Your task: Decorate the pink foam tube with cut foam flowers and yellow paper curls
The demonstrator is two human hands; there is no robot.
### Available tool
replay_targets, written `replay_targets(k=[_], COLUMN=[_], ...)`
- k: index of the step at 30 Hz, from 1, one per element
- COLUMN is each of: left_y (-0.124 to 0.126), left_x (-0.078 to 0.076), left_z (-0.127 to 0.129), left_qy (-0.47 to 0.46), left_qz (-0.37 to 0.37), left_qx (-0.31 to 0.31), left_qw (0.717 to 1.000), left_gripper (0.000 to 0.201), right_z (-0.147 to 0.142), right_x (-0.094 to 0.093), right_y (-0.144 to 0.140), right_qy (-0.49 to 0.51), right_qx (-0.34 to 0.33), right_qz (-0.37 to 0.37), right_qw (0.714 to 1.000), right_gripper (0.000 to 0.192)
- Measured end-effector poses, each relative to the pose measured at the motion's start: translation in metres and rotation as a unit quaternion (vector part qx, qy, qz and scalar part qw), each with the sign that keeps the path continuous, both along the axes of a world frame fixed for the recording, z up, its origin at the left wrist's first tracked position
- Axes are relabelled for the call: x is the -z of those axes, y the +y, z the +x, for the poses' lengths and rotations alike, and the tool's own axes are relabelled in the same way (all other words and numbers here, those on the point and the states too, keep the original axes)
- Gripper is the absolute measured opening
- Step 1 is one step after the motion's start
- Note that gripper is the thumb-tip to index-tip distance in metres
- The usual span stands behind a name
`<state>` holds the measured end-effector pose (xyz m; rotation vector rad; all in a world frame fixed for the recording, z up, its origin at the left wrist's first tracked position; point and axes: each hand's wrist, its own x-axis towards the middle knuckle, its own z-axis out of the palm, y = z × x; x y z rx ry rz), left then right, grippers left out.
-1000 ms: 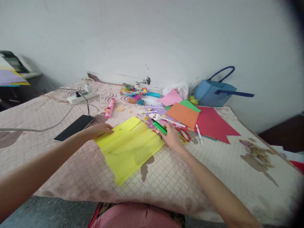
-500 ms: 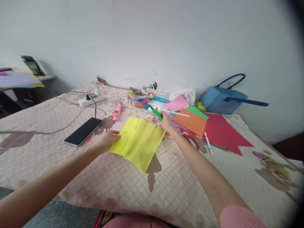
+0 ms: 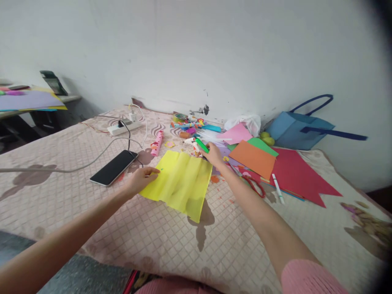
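A creased yellow sheet of paper (image 3: pixel 180 179) lies in front of me on the patterned bedcover. My left hand (image 3: pixel 142 179) is at its left edge, with the fingers and thumb closed on the paper. At the sheet's far right corner, my right hand (image 3: pixel 212 155) grips a bright green marker (image 3: pixel 201 145), tilted up to the left. Small white pieces and scraps (image 3: pixel 194 145) lie just beyond the green marker. A pink decorated roll (image 3: pixel 157 143) and a yellow paper flower (image 3: pixel 169 144) lie beyond the sheet on the left.
Left of the sheet are a phone (image 3: pixel 114 168), a cable and a power strip (image 3: pixel 125 127). To the right lie red-handled scissors (image 3: pixel 259 188), a white marker (image 3: pixel 278 188), orange paper (image 3: pixel 254 159) and red paper (image 3: pixel 303 175). A blue bag (image 3: pixel 301 130) stands by the wall.
The view has turned slightly left, so things appear farther right. The green marker's dark tip, visible before, no longer shows. My left hand remains at the yellow sheet's edge.
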<state>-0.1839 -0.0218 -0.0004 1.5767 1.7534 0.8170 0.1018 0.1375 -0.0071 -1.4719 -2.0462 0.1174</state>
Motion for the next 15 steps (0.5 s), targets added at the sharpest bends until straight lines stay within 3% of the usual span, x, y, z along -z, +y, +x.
replay_targets(k=[4,6,9,12,15], left_y=[-0.001,-0.007,-0.022,-0.041,-0.06], left_x=[0.006,0.007,0.002,-0.008,-0.011], left_z=[-0.007,-0.003,0.018,0.055,0.095], left_qy=[0.08,0.132,0.195,0.176,0.178], left_qz=[0.043,0.146,0.3,0.337,0.29], left_qx=[0.021,0.022,0.04,0.14,0.255], left_qw=[0.996,0.98,0.933,0.914,0.905], left_gripper=[0.033,0.031,0.024,0.019,0.016], right_z=[0.032,0.053,0.082,0.102,0.114], right_x=[-0.003,-0.002,0.002,0.009,0.02], right_y=[-0.041,-0.069,-0.113,-0.148,-0.171], right_qy=[0.015,0.015,0.007,-0.01,-0.02], right_qx=[0.025,0.019,-0.006,-0.013,0.011], right_qz=[-0.01,-0.025,-0.05,-0.057,-0.043], right_qw=[1.0,0.999,0.999,0.998,0.999], right_gripper=[0.029,0.027,0.024,0.028,0.031])
